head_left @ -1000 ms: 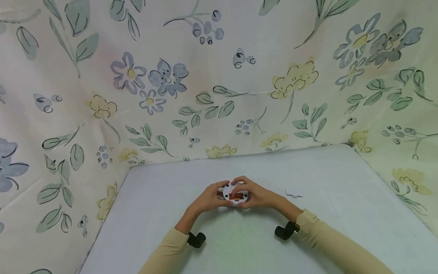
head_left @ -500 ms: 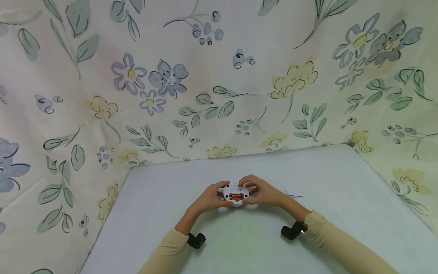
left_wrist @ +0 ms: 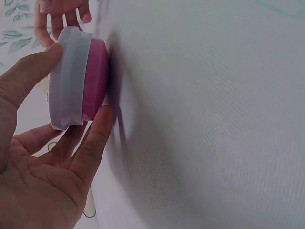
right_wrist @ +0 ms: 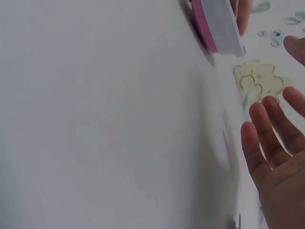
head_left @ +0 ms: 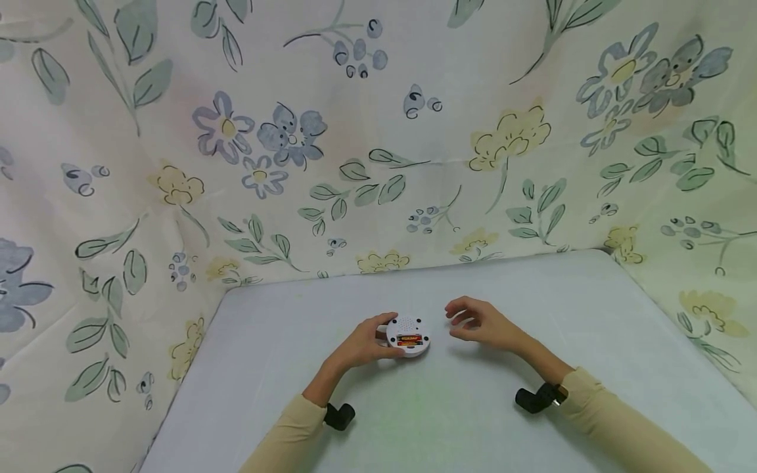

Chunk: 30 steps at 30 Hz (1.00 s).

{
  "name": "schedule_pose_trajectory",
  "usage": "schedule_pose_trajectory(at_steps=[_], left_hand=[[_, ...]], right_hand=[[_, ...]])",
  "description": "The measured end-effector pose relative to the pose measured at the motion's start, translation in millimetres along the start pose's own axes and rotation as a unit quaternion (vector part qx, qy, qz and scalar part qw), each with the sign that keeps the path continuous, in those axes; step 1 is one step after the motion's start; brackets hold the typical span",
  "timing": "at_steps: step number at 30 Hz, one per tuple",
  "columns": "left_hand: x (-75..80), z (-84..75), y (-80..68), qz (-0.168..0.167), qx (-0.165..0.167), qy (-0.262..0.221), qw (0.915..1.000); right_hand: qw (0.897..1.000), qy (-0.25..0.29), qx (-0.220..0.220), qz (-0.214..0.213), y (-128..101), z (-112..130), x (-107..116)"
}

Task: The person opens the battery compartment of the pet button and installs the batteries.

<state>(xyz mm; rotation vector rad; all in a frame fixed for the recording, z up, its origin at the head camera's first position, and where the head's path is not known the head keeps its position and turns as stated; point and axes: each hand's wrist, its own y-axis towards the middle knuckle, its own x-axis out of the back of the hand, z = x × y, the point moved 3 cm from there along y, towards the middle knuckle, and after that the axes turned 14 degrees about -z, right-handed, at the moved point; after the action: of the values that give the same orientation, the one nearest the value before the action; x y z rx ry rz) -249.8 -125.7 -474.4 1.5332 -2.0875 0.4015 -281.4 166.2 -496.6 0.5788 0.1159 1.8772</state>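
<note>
The round white device [head_left: 407,335], pink on its underside and with its battery bay facing up, is sitting on the counter [head_left: 591,315] near the middle, well in from every edge. The left hand [head_left: 362,341] is gripping it from its left side, thumb and fingers curling round the rim. The right hand [head_left: 480,324] is hovering just beside it on the right, apart from it, fingers relaxed and holding nothing, so the left is nearer

1. Round white device [head_left: 408,335] with a pink underside [left_wrist: 95,78], lying flat on the table
2. Its open battery compartment [head_left: 409,340] faces up, showing batteries inside, beside a patch of small speaker holes
</note>
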Motion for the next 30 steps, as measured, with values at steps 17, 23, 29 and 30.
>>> schedule_pose_trajectory(at_steps=[17,23,29,30], left_hand=[[-0.3,-1.4,-0.3,-0.005,0.003,0.003,1.0000],[1.1,-0.4,-0.2,-0.006,0.008,0.002,1.0000],[0.2,0.1,-0.2,-0.005,0.005,0.003,1.0000],[-0.1,0.0,-0.2,-0.005,0.004,0.004,1.0000]], right_hand=[[0.995,-0.083,-0.001,-0.049,-30,-3,76],[0.989,-0.138,-0.008,-0.051,-41,-9,88],[0.978,-0.198,-0.006,-0.057,-48,-14,95],[0.977,-0.204,-0.006,-0.057,-49,-15,96]])
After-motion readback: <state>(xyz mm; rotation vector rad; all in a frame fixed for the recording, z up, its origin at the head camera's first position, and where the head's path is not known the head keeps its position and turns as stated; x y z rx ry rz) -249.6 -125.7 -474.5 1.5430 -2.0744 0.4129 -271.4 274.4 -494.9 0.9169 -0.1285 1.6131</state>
